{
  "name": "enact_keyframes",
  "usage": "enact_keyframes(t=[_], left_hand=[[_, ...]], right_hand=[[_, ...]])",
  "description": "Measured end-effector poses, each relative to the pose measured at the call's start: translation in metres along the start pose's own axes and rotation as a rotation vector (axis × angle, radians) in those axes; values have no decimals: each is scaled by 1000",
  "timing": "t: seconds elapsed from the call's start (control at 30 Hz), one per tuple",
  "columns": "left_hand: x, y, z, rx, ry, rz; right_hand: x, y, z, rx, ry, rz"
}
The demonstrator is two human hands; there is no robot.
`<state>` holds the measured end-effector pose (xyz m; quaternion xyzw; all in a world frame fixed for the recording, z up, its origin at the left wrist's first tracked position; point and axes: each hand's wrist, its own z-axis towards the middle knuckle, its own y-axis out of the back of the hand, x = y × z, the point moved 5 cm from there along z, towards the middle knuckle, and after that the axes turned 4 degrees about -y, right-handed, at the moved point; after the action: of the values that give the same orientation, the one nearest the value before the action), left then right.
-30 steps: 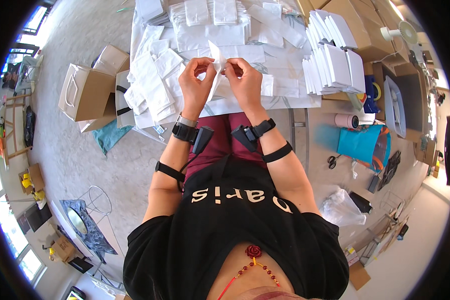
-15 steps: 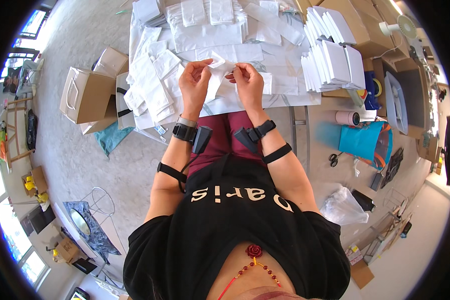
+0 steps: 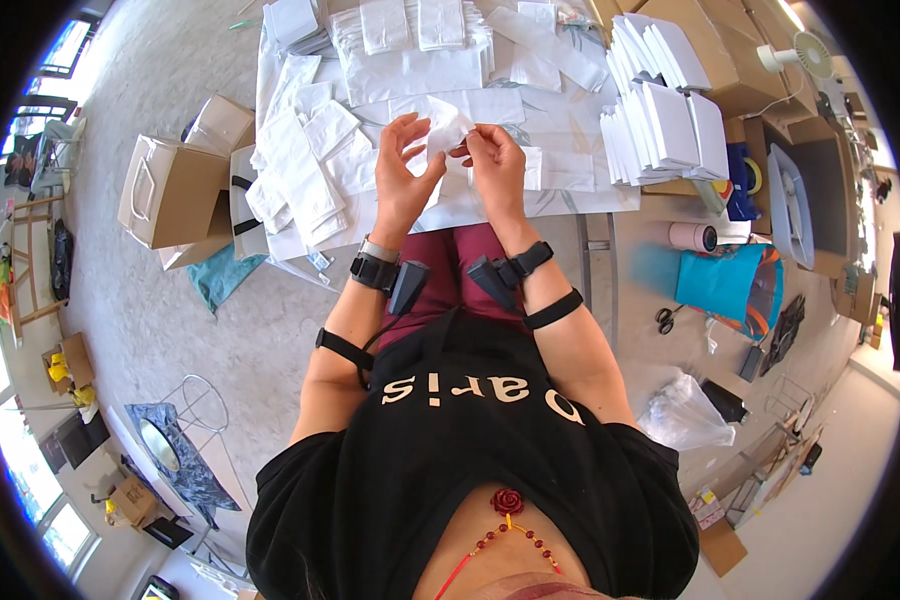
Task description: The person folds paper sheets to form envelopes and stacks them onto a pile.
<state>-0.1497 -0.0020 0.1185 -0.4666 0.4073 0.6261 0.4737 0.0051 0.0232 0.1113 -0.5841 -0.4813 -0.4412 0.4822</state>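
A thin, limp white sheet (image 3: pixel 448 128), perhaps a small bag, is raised a little over the near part of the covered table. Its right side is pinched between the thumb and fingers of my right hand (image 3: pixel 496 168). To the left of the sheet, my left hand (image 3: pixel 406 176) has its thumb and fingers spread, with nothing visibly gripped. A loose heap of flat white packets (image 3: pixel 302 165) lies to the left of my hands. Beyond them sits a stack of wider white sheets (image 3: pixel 415 70) with smaller packets on top.
White folded stacks (image 3: pixel 667 122) stand at the table's right side beside large cardboard boxes (image 3: pixel 715 40) and a small fan (image 3: pixel 808 54). An open cardboard box (image 3: pixel 178 190) is at the left. A turquoise bag (image 3: pixel 715 285) and scissors (image 3: pixel 666 320) lie on the right.
My left hand has let go of the white sheet, and its fingers have spread. It has shifted slightly right. My right hand keeps its pinch almost in place.
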Motion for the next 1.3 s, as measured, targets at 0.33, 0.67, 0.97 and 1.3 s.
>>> enact_keyframes(t=[0.33,0.67,0.97,1.3], left_hand=[[42,1,-28,-91,-132,649],[35,7,-10,257,-497,694],[73,14,-24,349,-334,727],[65,6,-34,312,-356,1011]], right_hand=[[-2,6,-5,-56,-232,316],[-63,75,-12,-158,-385,474],[-84,96,0,-234,-333,68],[-71,93,-4,-140,-336,42]])
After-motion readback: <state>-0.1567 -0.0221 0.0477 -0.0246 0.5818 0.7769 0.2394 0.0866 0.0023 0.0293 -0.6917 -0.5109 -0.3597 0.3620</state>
